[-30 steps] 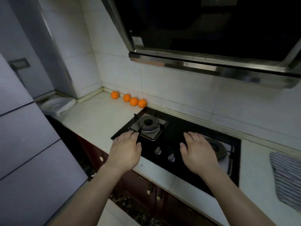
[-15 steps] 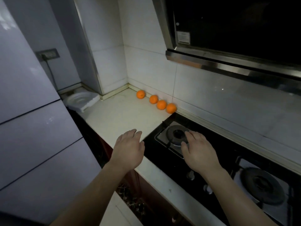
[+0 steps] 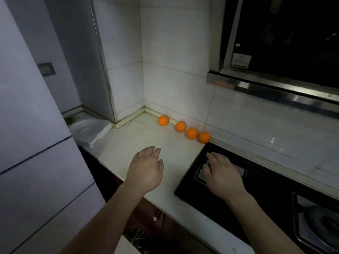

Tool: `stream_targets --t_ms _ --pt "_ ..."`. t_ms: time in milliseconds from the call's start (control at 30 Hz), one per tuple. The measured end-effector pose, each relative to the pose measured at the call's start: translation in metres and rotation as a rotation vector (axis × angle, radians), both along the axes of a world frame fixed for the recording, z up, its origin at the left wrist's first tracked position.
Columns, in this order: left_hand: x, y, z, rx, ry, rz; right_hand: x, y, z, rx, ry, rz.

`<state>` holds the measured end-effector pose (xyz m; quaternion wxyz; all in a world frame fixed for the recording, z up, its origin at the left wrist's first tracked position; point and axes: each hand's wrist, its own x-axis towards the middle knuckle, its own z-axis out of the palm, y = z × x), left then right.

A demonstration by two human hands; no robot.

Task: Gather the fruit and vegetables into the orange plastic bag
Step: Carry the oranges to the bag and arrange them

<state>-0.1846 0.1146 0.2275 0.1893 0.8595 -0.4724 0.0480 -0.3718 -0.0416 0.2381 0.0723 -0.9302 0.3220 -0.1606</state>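
Observation:
Several small oranges lie in a row along the tiled back wall of the white countertop (image 3: 135, 143): the leftmost orange (image 3: 163, 120) near the corner, then another orange (image 3: 180, 126), a third orange (image 3: 192, 133), and the rightmost orange (image 3: 204, 137) beside the hob. My left hand (image 3: 146, 169) hovers palm down over the counter, fingers relaxed, holding nothing, short of the oranges. My right hand (image 3: 220, 173) hovers palm down over the hob's left burner, also holding nothing. No orange bag is in view.
A black glass gas hob (image 3: 256, 182) fills the right side, with a range hood (image 3: 275, 85) above it. A white foam tray (image 3: 88, 129) sits at the counter's left end beside a tall pale fridge (image 3: 27, 143). Dark cabinets run below the counter edge.
The view has swung left and closer to the corner. Both hands have shifted left along the counter, the left one off the hob onto the white countertop. Both still hold nothing.

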Motion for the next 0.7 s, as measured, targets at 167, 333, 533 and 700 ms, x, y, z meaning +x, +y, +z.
stream_targets --t_ms 167,333,533,700 --pt "0.056 0.007 -0.006 0.007 0.007 -0.051 0.043 0.019 -0.006 0.005 0.023 -0.049" --pt "0.094 -0.01 -0.014 0.019 0.029 -0.117 0.063 0.015 -0.011 0.024 0.037 -0.114" --pt "0.128 -0.065 -0.023 0.063 0.017 -0.208 0.086 -0.024 -0.025 0.065 0.031 -0.197" --pt "0.156 -0.131 -0.04 0.089 -0.004 -0.276 0.118 -0.087 -0.05 0.099 0.06 -0.232"
